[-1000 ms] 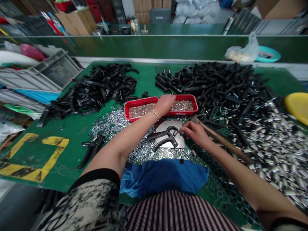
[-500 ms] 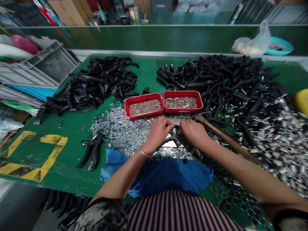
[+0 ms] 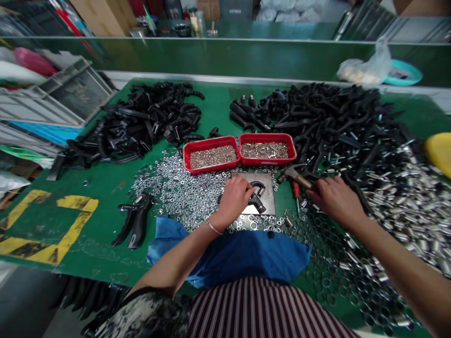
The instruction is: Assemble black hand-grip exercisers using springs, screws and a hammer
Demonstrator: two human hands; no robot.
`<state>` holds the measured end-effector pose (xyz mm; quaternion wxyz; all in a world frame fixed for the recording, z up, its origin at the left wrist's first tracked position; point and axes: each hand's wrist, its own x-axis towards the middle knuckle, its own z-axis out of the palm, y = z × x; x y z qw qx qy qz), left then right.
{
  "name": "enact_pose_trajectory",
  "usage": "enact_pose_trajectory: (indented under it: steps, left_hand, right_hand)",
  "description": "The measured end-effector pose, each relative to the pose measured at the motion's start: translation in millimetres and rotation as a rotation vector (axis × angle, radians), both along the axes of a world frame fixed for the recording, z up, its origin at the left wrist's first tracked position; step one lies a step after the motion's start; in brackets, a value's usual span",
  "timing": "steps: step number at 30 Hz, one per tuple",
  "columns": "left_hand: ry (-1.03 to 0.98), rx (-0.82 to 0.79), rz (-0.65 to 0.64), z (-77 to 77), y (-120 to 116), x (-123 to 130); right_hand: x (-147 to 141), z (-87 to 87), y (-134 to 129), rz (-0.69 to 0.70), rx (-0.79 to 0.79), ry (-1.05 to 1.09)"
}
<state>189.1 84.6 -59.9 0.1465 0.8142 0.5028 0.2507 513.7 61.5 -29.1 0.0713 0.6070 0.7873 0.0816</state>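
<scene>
On a metal plate (image 3: 269, 202) in front of me lies a black curved plastic part (image 3: 258, 203) with a small spring at its hooked end. My left hand (image 3: 235, 196) is closed on that part, its fingertips pressed together; they hide some of it. Off to the right, my right hand (image 3: 334, 199) wraps round the wooden handle of a hammer (image 3: 298, 177), whose head points toward the plate. A screwdriver with a red handle (image 3: 296, 189) lies between the plate and my right hand.
Two red trays (image 3: 211, 166) of small metal pieces stand behind the plate. Loose nuts (image 3: 176, 188) and rings surround it. Black parts are heaped at both sides, metal sleeves (image 3: 416, 216) at right. An assembled black tool (image 3: 137, 220) and a blue cloth (image 3: 246, 258) lie nearer.
My right hand has left the black part, moved right and closed on the hammer handle. The plate and the screwdriver now show. My left hand stays at the part.
</scene>
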Motion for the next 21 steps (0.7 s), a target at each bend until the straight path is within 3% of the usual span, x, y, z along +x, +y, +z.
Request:
enact_pose_trajectory:
  steps: [4, 8, 10, 13, 16, 18, 21]
  left_hand:
    - [0.194, 0.13, -0.212, -0.1, 2.4, -3.7]
    - [0.352, 0.201, -0.377, 7.7, -2.2, -10.9]
    - [0.402, 0.21, -0.366, 11.0, -9.1, -13.8]
    - [0.436, 0.189, -0.304, 12.0, -20.1, -14.9]
    - [0.425, 0.155, -0.272, 9.5, -26.9, -13.8]
    - [0.384, 0.133, -0.26, 6.5, -29.1, -13.3]
    - [0.256, 0.09, -0.186, 0.2, -30.6, -13.5]
  right_hand:
    - [0.4, 10.1, 4.0, -0.023, 0.046, 0.315]
    - [-25.9, 32.3, -15.1, -0.087, -0.22, 0.687]
    - [-41.6, 36.7, -29.5, -0.093, -0.266, 0.76]
    - [-56.2, 31.9, -43.5, -0.12, -0.214, 0.767]
    - [-59.1, 27.9, -44.1, -0.124, -0.332, 0.735]
    - [-60.0, 33.5, -42.7, -0.121, -0.389, 0.756]
    - [-68.0, 47.7, -46.2, -0.116, -0.302, 0.878]
